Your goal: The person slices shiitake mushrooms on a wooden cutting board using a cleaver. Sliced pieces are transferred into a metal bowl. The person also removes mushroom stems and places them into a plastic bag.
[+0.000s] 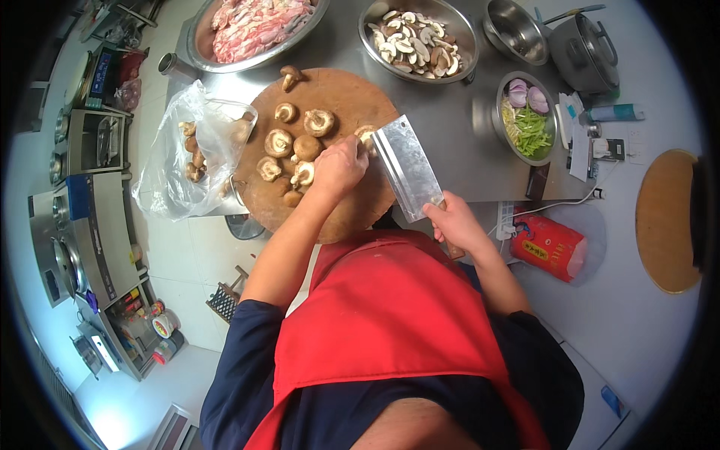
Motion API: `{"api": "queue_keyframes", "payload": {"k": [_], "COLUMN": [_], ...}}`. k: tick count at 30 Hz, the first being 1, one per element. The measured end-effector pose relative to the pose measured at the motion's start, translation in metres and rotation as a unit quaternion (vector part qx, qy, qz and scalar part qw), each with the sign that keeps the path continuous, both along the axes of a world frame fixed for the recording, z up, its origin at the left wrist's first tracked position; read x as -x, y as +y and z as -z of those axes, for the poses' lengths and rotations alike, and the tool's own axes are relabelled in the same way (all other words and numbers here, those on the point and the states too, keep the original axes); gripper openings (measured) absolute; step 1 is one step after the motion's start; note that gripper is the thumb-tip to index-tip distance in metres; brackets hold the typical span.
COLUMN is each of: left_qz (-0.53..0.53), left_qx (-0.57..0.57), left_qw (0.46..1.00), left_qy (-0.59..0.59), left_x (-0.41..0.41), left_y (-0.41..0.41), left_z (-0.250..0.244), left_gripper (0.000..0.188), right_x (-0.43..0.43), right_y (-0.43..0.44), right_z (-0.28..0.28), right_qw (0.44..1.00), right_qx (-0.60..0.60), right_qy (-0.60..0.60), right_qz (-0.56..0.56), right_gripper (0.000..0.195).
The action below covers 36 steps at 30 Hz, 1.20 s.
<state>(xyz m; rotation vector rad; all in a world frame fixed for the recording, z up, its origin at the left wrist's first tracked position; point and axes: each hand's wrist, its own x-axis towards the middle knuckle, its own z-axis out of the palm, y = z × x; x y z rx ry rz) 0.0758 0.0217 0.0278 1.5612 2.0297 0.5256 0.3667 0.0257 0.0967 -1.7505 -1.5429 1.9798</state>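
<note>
My right hand [454,222] grips the wooden handle of a cleaver [409,169], whose broad steel blade stands over the right side of a round wooden chopping board [360,205]. My left hand [341,166] is curled, its fingertips at the edge of a shiitake mushroom [365,135] close to the blade; the fingers and blade partly hide this mushroom. Several whole shiitake mushrooms [278,143] lie left of my left hand, mostly gills up. Another mushroom [291,77] lies at the board's far edge.
Left of the board, a clear plastic bag [216,160] holds more mushrooms. Beyond it stand a metal basin of raw meat [261,28] and a bowl of sliced mushrooms [419,45]. To the right are a bowl of cut vegetables [527,121], an empty metal bowl [514,34] and a lidded pot [582,53].
</note>
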Motion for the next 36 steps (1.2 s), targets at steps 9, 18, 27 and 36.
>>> {"api": "queue_keyframes", "payload": {"k": [9, 18, 27, 36], "left_qz": [0.034, 0.042, 0.073, 0.051], "left_qx": [-0.021, 0.022, 0.054, 0.093], "left_qw": [0.998, 0.999, 0.996, 0.993], "left_qy": [0.040, -0.016, -0.025, -0.051], "left_x": [0.002, 0.013, 0.017, 0.023], "left_y": [0.005, 0.005, 0.011, 0.022], "left_z": [0.004, 0.012, 0.003, 0.011], "left_gripper": [0.027, 0.026, 0.026, 0.033], "right_x": [0.006, 0.013, 0.012, 0.018], "right_y": [0.001, 0.007, 0.005, 0.006], "right_z": [-0.013, -0.023, -0.013, -0.010], "right_qw": [1.000, 0.998, 0.994, 0.999], "right_qx": [0.007, -0.002, -0.046, -0.012], "right_qy": [-0.010, -0.038, -0.044, -0.021], "right_qz": [-0.003, -0.057, -0.088, -0.030], "right_gripper": [0.023, 0.028, 0.031, 0.026]}}
